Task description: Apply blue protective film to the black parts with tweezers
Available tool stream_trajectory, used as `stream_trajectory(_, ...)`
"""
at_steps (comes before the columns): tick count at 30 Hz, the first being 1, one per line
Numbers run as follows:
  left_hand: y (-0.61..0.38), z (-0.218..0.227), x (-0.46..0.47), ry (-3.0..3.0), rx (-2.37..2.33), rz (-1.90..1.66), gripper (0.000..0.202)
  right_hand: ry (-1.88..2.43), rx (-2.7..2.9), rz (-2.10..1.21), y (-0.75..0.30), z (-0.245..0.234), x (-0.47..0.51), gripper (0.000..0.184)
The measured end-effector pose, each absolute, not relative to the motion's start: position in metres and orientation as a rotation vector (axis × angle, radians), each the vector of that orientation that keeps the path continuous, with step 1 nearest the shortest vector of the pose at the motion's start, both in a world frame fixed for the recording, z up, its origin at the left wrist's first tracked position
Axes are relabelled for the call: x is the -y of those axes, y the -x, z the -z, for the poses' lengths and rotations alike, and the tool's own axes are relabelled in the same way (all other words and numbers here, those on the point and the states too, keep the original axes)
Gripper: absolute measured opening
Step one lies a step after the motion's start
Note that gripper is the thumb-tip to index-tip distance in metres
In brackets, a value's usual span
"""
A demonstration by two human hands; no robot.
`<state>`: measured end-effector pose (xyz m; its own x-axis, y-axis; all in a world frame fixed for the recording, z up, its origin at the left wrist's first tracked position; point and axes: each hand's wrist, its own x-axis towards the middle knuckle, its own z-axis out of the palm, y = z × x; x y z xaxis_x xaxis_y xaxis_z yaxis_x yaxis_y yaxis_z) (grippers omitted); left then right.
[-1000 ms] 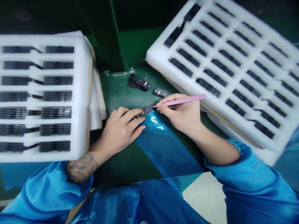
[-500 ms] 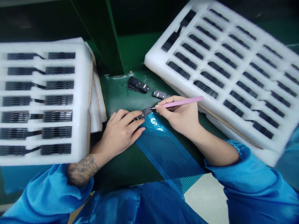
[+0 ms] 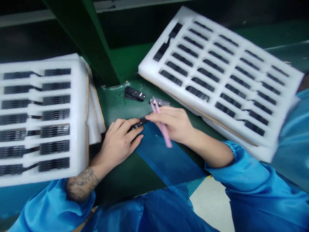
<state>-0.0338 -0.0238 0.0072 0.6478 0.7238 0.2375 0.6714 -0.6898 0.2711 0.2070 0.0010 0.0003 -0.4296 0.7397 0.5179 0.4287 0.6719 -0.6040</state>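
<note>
Under the fingers of my left hand (image 3: pixel 122 140) is a small black circuit board (image 3: pixel 140 122), held down at the edge of a blue perforated film strip (image 3: pixel 166 154). My right hand (image 3: pixel 175 124) grips pink tweezers (image 3: pixel 164 130), whose handle end points toward me and whose tips point away. Its fingertips are at the board's right end; whether they touch it I cannot tell. Just beyond that hand lies another dark board piece (image 3: pixel 160 101), near the tweezer tips. A fanned stack of black boards (image 3: pixel 134 93) rests on the green table to its left.
White foam trays with black parts in their slots stand on both sides: the left tray (image 3: pixel 78 129) on a stack, the right tray (image 3: pixel 149 69) set at an angle. A green post (image 3: pixel 96 42) rises behind the boards. At far right is a blue sleeve (image 3: pixel 296 119).
My right hand has swung the tweezers round, so the handle now points toward me and the tips away from the board. My left hand stays on the board. The whole view has shifted slightly.
</note>
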Motion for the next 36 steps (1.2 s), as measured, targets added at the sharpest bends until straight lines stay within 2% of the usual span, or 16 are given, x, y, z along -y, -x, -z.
stream_trajectory(3,0.034,-0.006,0.023,-2.718,-1.176,-0.518,0.026,0.871,2.387,-0.247,-0.204,0.001,-0.004,0.018)
stream_trajectory(6,0.033,-0.006,0.022,-2.717,-1.201,-0.535,0.024,0.905,2.475,-0.195,-0.203,0.0,-0.005,0.024)
stream_trajectory(15,0.033,-0.007,0.023,-2.727,-1.216,-0.531,0.022,0.978,2.476,-0.216,-0.219,-0.015,0.0,0.024)
stream_trajectory(22,0.033,-0.007,0.024,-2.711,-1.211,-0.541,0.023,1.284,2.347,0.181,-0.233,-0.026,-0.006,0.028)
stream_trajectory(26,0.032,-0.007,0.024,-2.715,-1.202,-0.551,0.023,1.366,2.37,0.255,-0.233,-0.023,-0.007,0.027)
stream_trajectory(29,0.031,-0.008,0.023,-2.717,-1.208,-0.549,0.022,1.282,2.314,0.137,-0.234,-0.022,-0.006,0.02)
stream_trajectory(33,0.033,-0.012,0.023,-2.682,-1.186,-0.51,0.031,0.972,2.211,-0.359,-0.236,-0.023,-0.004,0.007)
stream_trajectory(36,0.035,-0.011,0.023,-2.673,-1.151,-0.476,0.043,0.844,2.289,-0.641,-0.232,-0.021,0.001,0.02)
